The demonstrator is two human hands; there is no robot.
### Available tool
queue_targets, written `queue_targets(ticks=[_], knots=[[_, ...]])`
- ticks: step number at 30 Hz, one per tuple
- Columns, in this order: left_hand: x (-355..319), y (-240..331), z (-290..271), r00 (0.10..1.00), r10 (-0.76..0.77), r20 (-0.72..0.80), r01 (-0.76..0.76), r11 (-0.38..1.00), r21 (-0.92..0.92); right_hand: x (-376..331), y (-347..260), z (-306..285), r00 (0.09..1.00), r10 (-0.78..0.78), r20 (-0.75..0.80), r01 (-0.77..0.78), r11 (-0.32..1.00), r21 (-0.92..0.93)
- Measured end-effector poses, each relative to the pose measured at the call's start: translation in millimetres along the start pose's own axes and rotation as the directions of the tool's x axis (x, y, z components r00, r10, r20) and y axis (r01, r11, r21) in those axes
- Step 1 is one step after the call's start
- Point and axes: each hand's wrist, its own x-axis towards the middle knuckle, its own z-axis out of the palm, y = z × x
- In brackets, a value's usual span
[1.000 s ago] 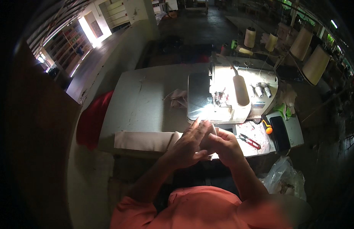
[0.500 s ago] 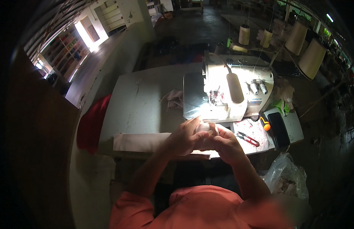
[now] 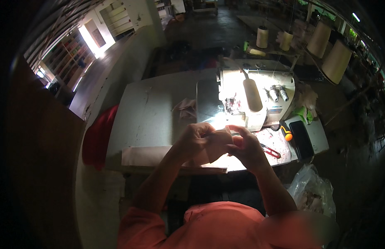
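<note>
Holding a small pale cloth piece (image 3: 217, 143) between them, the left hand (image 3: 194, 141) and right hand (image 3: 246, 147) meet just above the near edge of the table (image 3: 147, 112), in front of the sewing machine (image 3: 255, 97). The left hand is curled around the piece's left side, fingers closed on it; the right hand pinches its right edge, with the fingers (image 3: 238, 129) bent over the top. The piece is lit brightly by the machine's lamp and sits clear of the table surface, near the machine's needle area. Under the hands lies a long pale strip of fabric (image 3: 151, 155) along the table's front edge. Another crumpled pale scrap (image 3: 185, 108) rests on the table just left of the machine. To the right of the hands, on the table's right part, lie a red-handled tool (image 3: 270, 150), a small orange object (image 3: 287, 135) and a dark flat phone-like slab (image 3: 301, 139). 4 thread cones (image 3: 335, 60) stand behind the machine. A clear plastic bag (image 3: 313, 193) hangs or sits low at the right, below the table; it holds pale crumpled stuff, but I cannot tell what kind. A red cloth (image 3: 99, 137) hangs off the table's left side.
</note>
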Motion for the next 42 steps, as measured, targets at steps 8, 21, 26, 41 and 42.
queue_targets(ticks=[8,21,26,41,42], knots=[[-3,-4,-3,0.995,0.063,-0.084,-0.068,0.995,-0.067,2,-5,8,0.999,-0.002,-0.044,0.002,1.0,0.002],[4,-2,7,0.983,-0.051,-0.177,0.013,0.978,-0.209,0,12,5,0.999,0.017,-0.037,-0.009,0.975,0.22],[31,-14,11,0.972,0.014,-0.235,0.032,0.981,0.191,15,30,5,0.992,0.096,-0.085,-0.047,0.888,0.458],[68,-53,12,0.887,0.461,-0.008,-0.336,0.66,0.672,25,72,7,0.978,0.125,-0.168,-0.04,0.899,0.437],[74,-52,10,0.879,0.477,0.008,-0.367,0.666,0.649,29,72,7,0.976,0.123,-0.179,-0.034,0.9,0.434]])
